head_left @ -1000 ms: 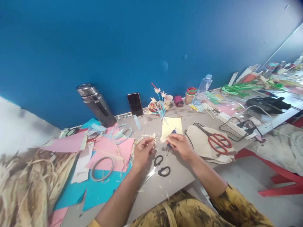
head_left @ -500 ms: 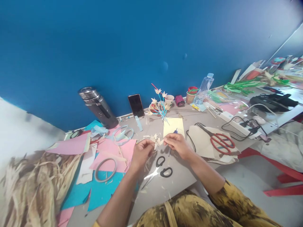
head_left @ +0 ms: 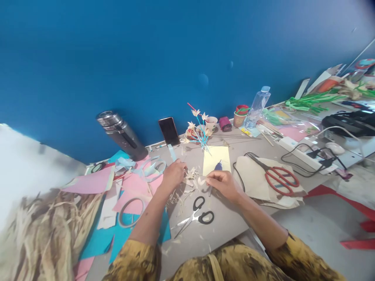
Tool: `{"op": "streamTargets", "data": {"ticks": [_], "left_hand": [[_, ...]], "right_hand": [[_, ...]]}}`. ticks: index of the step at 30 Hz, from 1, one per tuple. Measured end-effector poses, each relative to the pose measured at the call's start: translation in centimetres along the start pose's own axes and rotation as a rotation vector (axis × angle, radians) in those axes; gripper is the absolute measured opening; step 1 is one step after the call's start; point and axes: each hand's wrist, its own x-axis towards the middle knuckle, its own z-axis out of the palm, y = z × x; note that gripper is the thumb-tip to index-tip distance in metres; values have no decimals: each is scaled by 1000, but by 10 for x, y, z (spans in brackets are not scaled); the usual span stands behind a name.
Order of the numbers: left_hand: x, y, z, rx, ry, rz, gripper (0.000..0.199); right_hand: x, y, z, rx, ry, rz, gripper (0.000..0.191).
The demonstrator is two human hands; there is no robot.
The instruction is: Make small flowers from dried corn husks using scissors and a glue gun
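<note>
My right hand (head_left: pixel 224 184) pinches a small cream petal-shaped piece (head_left: pixel 200 182) between thumb and fingertips, beside the yellow paper (head_left: pixel 208 160). To its left, my left hand (head_left: pixel 175 173) is low over the table with curled fingers; its fingertips are turned away, so anything in them is hidden. Between the hands lies a pile of pale cream pieces and shavings (head_left: pixel 191 173). A dark blue-tipped tool (head_left: pixel 218 166) is partly covered by my right hand. Black-handled scissors (head_left: pixel 199 216) lie open nearer me. Cream flowers on blue stems (head_left: pixel 200 132) stand behind.
Left are a dark flask (head_left: pixel 123 136), tape roll (head_left: pixel 120 218), coloured sheets (head_left: pixel 125 244) and dried husks (head_left: pixel 49 234). A phone (head_left: pixel 169 131) leans on the wall. Right are red-handled scissors (head_left: pixel 283 180), a plastic bottle (head_left: pixel 258 107) and a power strip (head_left: pixel 304 155).
My left hand has moved away from my right, up and to the left, past the cream pile. My right hand still pinches the cream piece. The view has shifted slightly.
</note>
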Motion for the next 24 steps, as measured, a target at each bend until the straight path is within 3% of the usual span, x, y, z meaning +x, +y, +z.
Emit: {"op": "streamTargets", "data": {"ticks": [5, 10, 16, 24], "left_hand": [[3, -9, 3, -94, 51, 20, 18], [7, -23, 2, -645, 260, -68, 13], [-2, -21, 2, -1061, 275, -154, 34], [5, -27, -1, -852, 362, -157, 31]], "right_hand": [[-1, 1, -2, 1, -25, 3, 20], [4, 3, 4, 11, -34, 14, 16], [13, 2, 15, -73, -67, -32, 17], [17, -4, 26, -344, -143, -121, 19]]}}
